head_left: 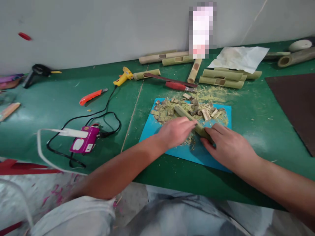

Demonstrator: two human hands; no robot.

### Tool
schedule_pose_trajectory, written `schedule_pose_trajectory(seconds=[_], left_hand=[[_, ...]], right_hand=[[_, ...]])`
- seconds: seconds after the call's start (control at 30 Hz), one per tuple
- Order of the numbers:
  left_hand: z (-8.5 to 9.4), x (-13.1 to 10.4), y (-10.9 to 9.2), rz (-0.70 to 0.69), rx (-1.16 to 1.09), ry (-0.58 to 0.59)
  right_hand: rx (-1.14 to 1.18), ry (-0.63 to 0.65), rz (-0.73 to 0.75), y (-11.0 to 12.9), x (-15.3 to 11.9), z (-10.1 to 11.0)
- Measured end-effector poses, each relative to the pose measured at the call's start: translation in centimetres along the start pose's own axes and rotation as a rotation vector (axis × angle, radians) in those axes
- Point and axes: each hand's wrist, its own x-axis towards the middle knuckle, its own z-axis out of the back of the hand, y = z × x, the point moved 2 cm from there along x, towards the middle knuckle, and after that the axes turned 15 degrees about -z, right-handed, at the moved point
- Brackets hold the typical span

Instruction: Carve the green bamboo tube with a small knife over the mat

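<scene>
A green bamboo tube (pixel 185 113) lies slanted across a blue cutting mat (pixel 177 152) on the green table. My left hand (pixel 176 131) rests over the tube's middle with the fingers curled on it. My right hand (pixel 227 147) grips its near end against the mat. A heap of bamboo chips and shavings (pixel 190 107) covers the mat's far half, right behind both hands. Whether either hand also holds a tool is hidden.
Several cut bamboo tubes (pixel 222 78) lie at the back by a white cloth (pixel 240 57). A red-handled knife (pixel 179 86), yellow glue gun (pixel 123 77), orange cutter (pixel 91 96) and purple power strip (pixel 85 140) with black cord lie left. A dark board (pixel 295 105) is at right.
</scene>
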Motion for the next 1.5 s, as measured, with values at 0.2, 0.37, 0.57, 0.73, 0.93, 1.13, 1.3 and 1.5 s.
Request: schedule_pose_trajectory(seconds=[0.2, 0.37, 0.57, 0.73, 0.93, 1.13, 1.3, 1.5], left_hand=[[0.1, 0.2, 0.4, 0.013, -0.105, -0.056], [0.1, 0.3, 0.4, 0.055, -0.124, -0.101], [0.6, 0.0, 1.3, 0.076, -0.113, -0.119], [1.0, -0.1, 1.6, 0.123, -0.039, -0.087], [0.9, -0.1, 1.0, 0.162, -0.011, -0.104], [0.3, -0.2, 0.5, -0.009, -0.01, 0.008], [0.8, -0.5, 2.3, 0.031, 0.146, -0.041], [1.1, -0.6, 2.8, -0.005, 0.144, -0.03]], right_hand=[[-0.011, -0.008, 0.013, -0.1, 0.0, 0.0], [-0.005, 0.002, 0.005, -0.1, 0.0, -0.2], [0.007, -0.019, 0.019, 0.2, 0.0, 0.1], [0.02, -0.004, 0.003, 0.0, 0.0, 0.1], [0.039, 0.018, 0.0, 0.0, 0.0, 0.0], [0.016, 0.022, -0.006, 0.1, 0.0, 0.2], [0.032, 0.025, -0.016, 0.1, 0.0, 0.2], [0.019, 0.011, -0.004, 0.1, 0.0, 0.2]])
